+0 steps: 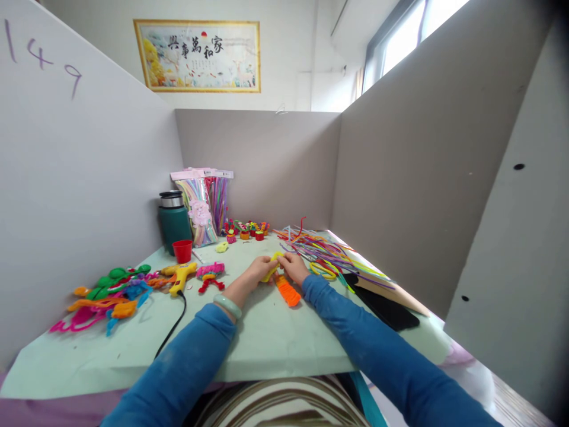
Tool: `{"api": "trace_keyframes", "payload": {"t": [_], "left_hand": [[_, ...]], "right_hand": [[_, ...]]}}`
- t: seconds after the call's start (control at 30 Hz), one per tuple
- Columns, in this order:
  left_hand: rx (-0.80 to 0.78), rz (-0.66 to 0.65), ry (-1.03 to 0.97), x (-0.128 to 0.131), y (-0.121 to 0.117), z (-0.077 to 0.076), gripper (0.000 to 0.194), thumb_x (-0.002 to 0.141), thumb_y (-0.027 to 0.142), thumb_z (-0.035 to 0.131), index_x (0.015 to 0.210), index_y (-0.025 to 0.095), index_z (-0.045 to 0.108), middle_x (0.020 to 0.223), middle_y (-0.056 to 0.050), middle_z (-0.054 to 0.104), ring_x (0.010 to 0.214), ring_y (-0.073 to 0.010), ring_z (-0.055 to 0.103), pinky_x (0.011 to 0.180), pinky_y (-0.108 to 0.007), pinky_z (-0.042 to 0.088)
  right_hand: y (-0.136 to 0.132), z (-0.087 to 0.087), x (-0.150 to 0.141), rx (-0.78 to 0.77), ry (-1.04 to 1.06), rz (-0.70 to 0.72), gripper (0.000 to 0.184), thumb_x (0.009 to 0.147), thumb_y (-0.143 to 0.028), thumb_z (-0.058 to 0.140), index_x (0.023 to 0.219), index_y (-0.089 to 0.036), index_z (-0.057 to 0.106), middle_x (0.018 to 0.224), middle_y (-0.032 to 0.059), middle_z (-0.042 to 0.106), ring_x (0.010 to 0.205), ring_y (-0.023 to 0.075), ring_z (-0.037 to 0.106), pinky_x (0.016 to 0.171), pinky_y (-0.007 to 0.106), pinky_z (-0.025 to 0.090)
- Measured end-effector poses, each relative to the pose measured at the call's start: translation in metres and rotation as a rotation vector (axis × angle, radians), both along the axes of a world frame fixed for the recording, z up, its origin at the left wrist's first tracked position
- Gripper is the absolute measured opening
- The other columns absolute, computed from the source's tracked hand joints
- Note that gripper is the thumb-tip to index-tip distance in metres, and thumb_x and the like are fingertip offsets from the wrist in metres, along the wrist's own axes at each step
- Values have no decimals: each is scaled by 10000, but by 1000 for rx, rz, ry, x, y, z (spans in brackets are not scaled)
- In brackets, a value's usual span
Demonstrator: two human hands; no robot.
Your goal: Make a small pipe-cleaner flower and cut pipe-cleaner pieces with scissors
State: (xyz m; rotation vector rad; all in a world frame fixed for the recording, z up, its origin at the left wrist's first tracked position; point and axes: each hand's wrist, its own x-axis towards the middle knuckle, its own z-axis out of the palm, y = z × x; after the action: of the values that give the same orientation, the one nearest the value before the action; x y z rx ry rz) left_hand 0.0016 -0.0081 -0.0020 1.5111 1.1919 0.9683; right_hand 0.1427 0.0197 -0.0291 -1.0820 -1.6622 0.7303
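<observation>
My left hand [261, 268] and my right hand [293, 265] meet above the middle of the table, both closed with fingertips pinched together. Between them is a yellow fuzzy pipe-cleaner piece [272, 271], partly hidden by the fingers. Just below the hands, near my right wrist, lies an orange pipe-cleaner piece [288, 292] with a ribbed, flat shape; whether it joins the yellow one I cannot tell. To the left of my left hand sits a pink and red pipe-cleaner figure [210, 276].
Left of the hands lie a yellow glue gun [181, 276] with a black cord and a colourful pipe-cleaner pile [115, 290]. Behind stand a red cup [182, 251], a green bottle [173, 225] and small pots [245, 232]. Loose pipe cleaners [324, 246] and yellow scissors [323, 270] lie right.
</observation>
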Motion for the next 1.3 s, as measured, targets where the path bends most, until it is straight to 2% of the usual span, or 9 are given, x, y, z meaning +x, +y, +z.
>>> {"api": "trace_keyframes", "payload": {"t": [0.23, 0.4, 0.53, 0.8, 1.1, 1.23, 1.3], "left_hand": [[-31, -10, -33, 0, -5, 3, 338, 752, 443, 654, 768, 129, 533, 644, -25, 610, 414, -89, 501, 491, -258, 424], [-12, -33, -47, -2, -2, 0, 357, 750, 473, 658, 768, 139, 533, 612, -21, 602, 422, -85, 494, 483, -240, 406], [-25, -46, -56, -2, -1, 0, 354, 748, 469, 668, 781, 141, 537, 609, -26, 604, 426, -85, 495, 486, -236, 403], [-71, -15, -43, 0, -6, 4, 435, 675, 526, 710, 771, 133, 550, 629, -25, 608, 468, -92, 518, 512, -235, 418], [-60, -50, -51, -3, -4, 0, 331, 746, 441, 675, 786, 142, 539, 644, -32, 612, 463, -90, 517, 511, -234, 433], [-43, -44, -36, -3, -1, -2, 344, 731, 449, 682, 799, 136, 558, 624, -29, 617, 442, -85, 507, 488, -219, 404], [-11, -46, -5, -2, -1, -2, 327, 746, 442, 663, 804, 135, 567, 611, -20, 616, 425, -82, 500, 471, -212, 388]], "right_hand": [[0, 1, 1, -28, 113, -24, 303, 777, -436, 506, 612, -182, 492, 489, -43, 452, 436, 96, 384, 472, 245, 315], [-1, 1, 1, -80, 161, 68, 344, 746, -511, 551, 664, -181, 497, 521, -41, 464, 426, 86, 378, 434, 238, 301], [-3, 1, 0, -63, 160, 112, 356, 717, -526, 580, 689, -181, 498, 535, -45, 464, 420, 78, 367, 431, 237, 294], [0, 0, 0, -42, 175, 63, 350, 731, -519, 557, 660, -185, 481, 538, -42, 457, 439, 79, 360, 432, 235, 286], [-4, 3, 0, -119, 207, 107, 345, 729, -518, 569, 675, -187, 487, 529, -36, 463, 419, 82, 356, 406, 239, 278], [0, 0, 1, -87, 171, 66, 335, 741, -504, 550, 663, -181, 499, 528, -30, 479, 429, 84, 364, 418, 235, 290], [3, -3, 2, -25, 117, 25, 342, 751, -502, 533, 644, -178, 510, 522, -23, 491, 439, 86, 375, 427, 232, 297]]}}
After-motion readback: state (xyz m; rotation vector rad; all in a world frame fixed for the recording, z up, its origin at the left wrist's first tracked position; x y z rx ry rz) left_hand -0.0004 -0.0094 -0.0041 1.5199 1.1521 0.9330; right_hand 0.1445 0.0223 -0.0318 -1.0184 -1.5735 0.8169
